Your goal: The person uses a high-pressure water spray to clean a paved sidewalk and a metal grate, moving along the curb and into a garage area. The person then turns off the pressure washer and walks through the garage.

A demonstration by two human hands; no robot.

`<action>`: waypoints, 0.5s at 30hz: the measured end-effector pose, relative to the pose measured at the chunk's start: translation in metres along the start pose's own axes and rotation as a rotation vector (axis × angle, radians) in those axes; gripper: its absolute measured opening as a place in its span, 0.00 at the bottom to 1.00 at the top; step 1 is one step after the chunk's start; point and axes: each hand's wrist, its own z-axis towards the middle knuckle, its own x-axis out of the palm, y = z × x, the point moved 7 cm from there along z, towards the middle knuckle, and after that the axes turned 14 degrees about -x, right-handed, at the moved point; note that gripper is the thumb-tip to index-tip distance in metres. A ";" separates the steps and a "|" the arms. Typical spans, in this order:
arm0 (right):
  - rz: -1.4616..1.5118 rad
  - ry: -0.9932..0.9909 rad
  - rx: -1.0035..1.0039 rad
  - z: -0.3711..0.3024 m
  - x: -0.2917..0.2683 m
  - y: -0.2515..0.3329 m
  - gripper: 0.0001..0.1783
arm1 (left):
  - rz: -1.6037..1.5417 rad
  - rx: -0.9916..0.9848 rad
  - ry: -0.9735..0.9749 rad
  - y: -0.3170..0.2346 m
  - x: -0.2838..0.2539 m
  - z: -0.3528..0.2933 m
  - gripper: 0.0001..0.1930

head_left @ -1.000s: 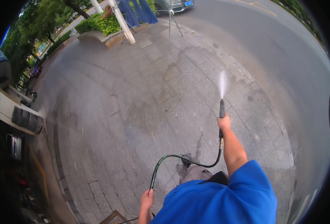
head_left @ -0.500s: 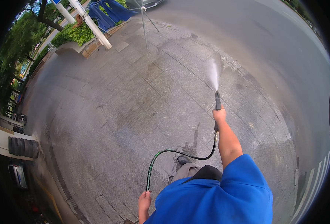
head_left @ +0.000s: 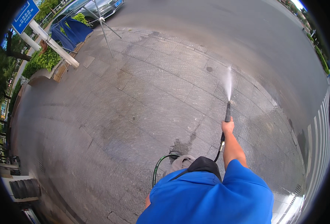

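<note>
My right hand (head_left: 228, 126) is wrapped round the grip of a black spray gun (head_left: 228, 112), held out ahead at the right. A white fan of water (head_left: 228, 84) shoots from its tip onto the paving. From a metal fitting at the gun's rear, a dark hose (head_left: 159, 163) with green markings passes behind my body and curves out again at the left. Only a sliver of my left hand or arm (head_left: 147, 201) shows beside my blue shirt. Its fingers are hidden, and I cannot see whether it holds the hose.
Grey stone paving (head_left: 153, 112) with damp, dark patches surrounds me. At the far left stand a metal stand (head_left: 104, 35), blue cloth (head_left: 71, 35), a white post (head_left: 53, 44) and a hedge (head_left: 45, 61). A car (head_left: 97, 9) is on the road (head_left: 209, 22). Black tires (head_left: 25, 189) sit at the lower left.
The view has turned to the right, bringing the car and crosswalk further in. The spray gun sits nearer my body, still spraying. My left hand has slipped mostly out of sight behind my shirt.
</note>
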 end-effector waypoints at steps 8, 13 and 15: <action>0.027 -0.096 -0.026 -0.006 -0.051 -0.061 0.38 | 0.091 -0.041 0.069 0.017 0.010 0.029 0.23; 0.055 0.428 -0.288 -0.028 0.041 0.016 0.31 | 0.198 -0.008 0.041 0.048 -0.005 0.040 0.24; 0.003 0.678 -0.508 -0.071 0.093 0.076 0.22 | 0.108 -0.136 0.106 0.090 -0.017 0.068 0.26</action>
